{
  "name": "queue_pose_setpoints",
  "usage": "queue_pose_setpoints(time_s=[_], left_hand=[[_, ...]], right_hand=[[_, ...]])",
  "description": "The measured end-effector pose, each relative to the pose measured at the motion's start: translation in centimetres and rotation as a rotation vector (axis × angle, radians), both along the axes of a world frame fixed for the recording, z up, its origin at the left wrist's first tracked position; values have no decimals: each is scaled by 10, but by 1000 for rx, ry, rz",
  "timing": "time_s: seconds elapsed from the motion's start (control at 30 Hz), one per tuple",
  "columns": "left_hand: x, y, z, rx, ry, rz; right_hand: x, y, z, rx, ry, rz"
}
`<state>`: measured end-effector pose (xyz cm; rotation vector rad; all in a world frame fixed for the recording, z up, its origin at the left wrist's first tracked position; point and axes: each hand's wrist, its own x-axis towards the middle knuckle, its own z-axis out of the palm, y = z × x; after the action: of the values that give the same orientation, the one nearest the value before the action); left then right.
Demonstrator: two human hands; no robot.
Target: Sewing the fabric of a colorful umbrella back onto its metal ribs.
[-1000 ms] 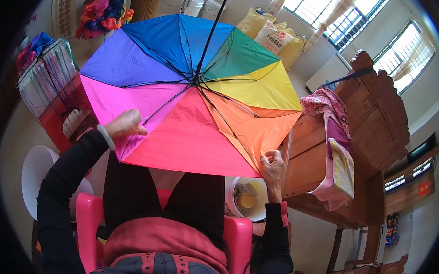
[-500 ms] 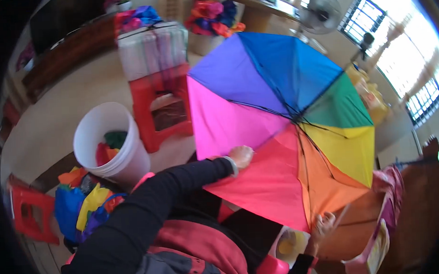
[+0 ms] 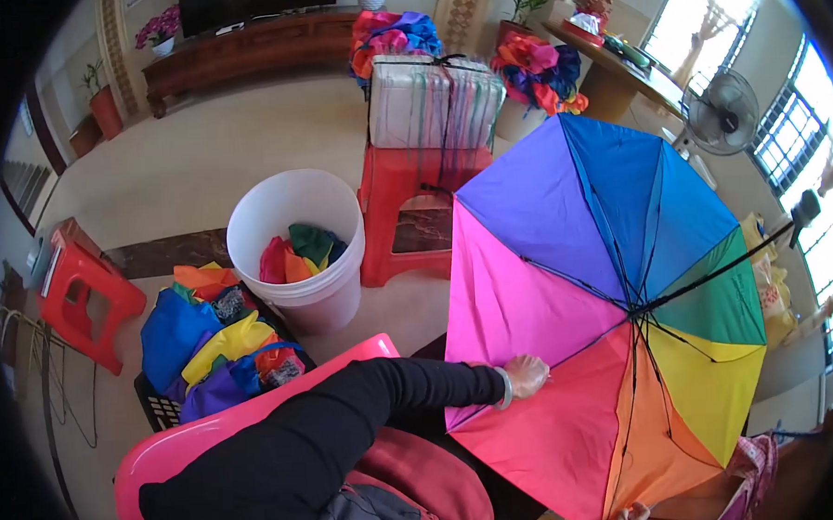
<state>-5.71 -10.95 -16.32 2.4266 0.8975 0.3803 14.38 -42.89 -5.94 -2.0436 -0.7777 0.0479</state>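
Note:
A rainbow-coloured umbrella [image 3: 536, 236] is spread wide, inner side towards me, its black ribs meeting at the middle. Its black shaft [image 3: 715, 273] slants up to the right, ending in a dark handle [image 3: 806, 208]. My left hand [image 3: 526, 376] is closed over the canopy where the pink and red panels meet; whatever its fingers pinch is too small to make out. At the lower edge of the picture my right hand [image 3: 635, 516], partly cut off, has its fingers closed at the rim of the orange panel.
A white bucket [image 3: 294, 219] and a black crate [image 3: 159, 401] hold coloured fabric. Beyond stands a red stool [image 3: 387, 215] bearing a strapped white box [image 3: 428, 101]. Another red stool [image 3: 93, 302] is at left. A pink chair [image 3: 156, 457] is under me; a fan [image 3: 724, 112] stands right.
The view has swung left and upward, so the umbrella sits further right and lower in the picture. My left hand stays by the pink and red seam, my right at the orange rim.

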Motion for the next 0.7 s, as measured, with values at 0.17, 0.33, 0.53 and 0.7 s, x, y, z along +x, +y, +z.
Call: queue_pose_setpoints(time_s=[0.17,0.33,0.53,0.7], left_hand=[[-6,-18,-23,45,-88,35],[10,-26,-65,10,-81,196],[-6,-39,-19,-188,-151,273],[10,-46,-42,-208,-226,189]], right_hand=[[14,-26,-40,60,149,206],[-28,-19,-21,3,-145,218],[32,-63,-75,449,562,259],[95,-66,-76,-81,-495,129]])
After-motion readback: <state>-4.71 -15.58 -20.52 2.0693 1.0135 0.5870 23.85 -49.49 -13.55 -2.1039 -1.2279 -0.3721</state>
